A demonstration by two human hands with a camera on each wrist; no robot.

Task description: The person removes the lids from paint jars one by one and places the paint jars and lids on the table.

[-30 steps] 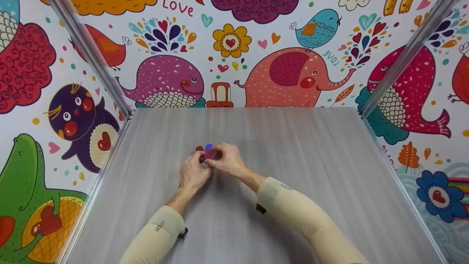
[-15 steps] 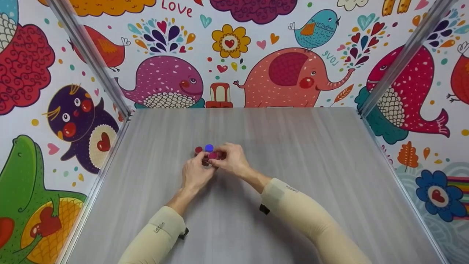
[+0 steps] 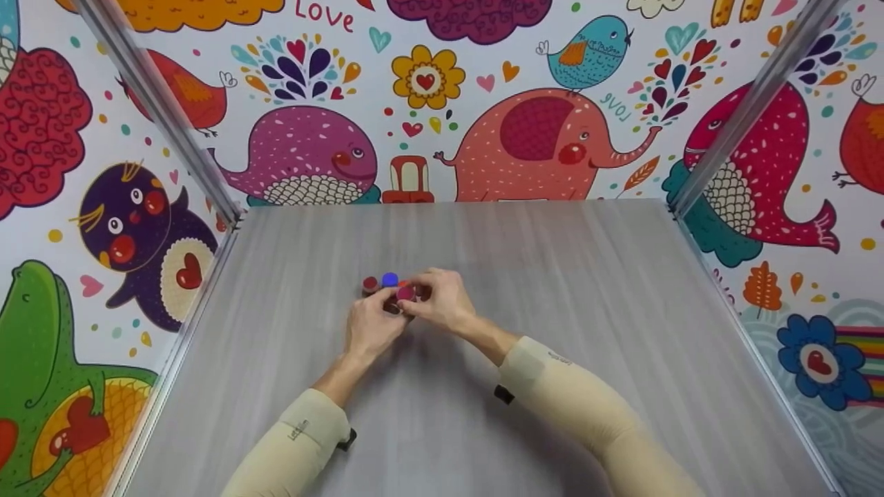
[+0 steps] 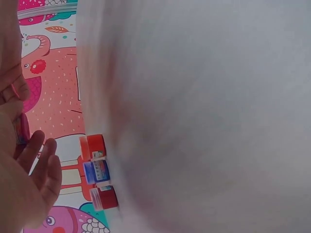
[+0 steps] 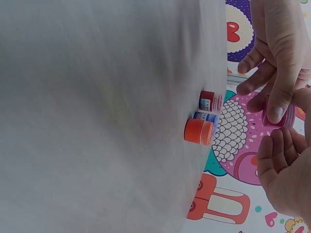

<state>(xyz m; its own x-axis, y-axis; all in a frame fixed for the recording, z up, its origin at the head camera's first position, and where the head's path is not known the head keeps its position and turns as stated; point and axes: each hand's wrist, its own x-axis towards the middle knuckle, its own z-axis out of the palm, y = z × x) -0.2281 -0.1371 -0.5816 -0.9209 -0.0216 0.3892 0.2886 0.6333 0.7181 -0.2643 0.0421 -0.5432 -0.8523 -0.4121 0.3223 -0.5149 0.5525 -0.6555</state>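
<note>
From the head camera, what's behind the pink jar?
An orange jar peeks out, a blue jar beside it; the pink jar and right hand hide most of the orange one.

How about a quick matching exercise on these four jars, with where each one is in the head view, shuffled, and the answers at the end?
Jars
1. Blue jar
2. Pink jar
3. Orange jar
4. Dark red jar

Places in the head view
A. Left end of the row of three
B. Right end of the row, partly hidden
C. Middle of the row
D. Out of the row, held by the left hand and right hand

Right pairs: 1-C, 2-D, 3-B, 4-A
</note>
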